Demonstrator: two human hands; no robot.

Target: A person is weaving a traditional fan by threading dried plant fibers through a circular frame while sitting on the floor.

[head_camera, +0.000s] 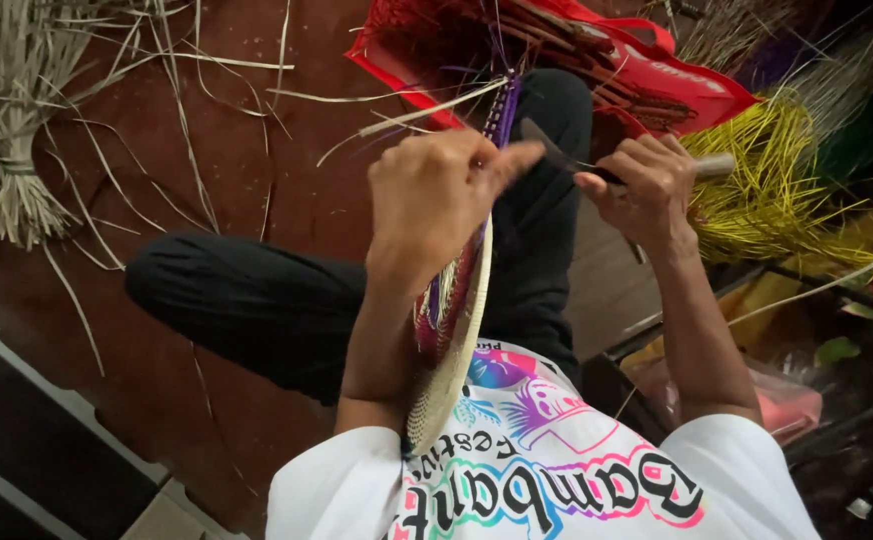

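Observation:
My left hand (pixel 437 195) is closed around the top of a flat woven piece (pixel 454 335), seen edge-on, with a pale rim and purple and red weave. Purple loose strands (pixel 503 108) stick up from it past my thumb. My right hand (pixel 645 183) grips a small knife; its dark blade (pixel 549 147) points left and meets the strands at my left thumb, and its pale handle end (pixel 714 165) juts out to the right. Both hands are held over my crossed legs in black trousers (pixel 257 300).
A red bag (pixel 692 85) holding dark strips lies just beyond my hands. A bundle of yellow strips (pixel 772 175) lies at right, with purple and green bundles behind. A tied bundle of pale dried strips (pixel 17 130) lies on the brown floor (pixel 237 150) at left.

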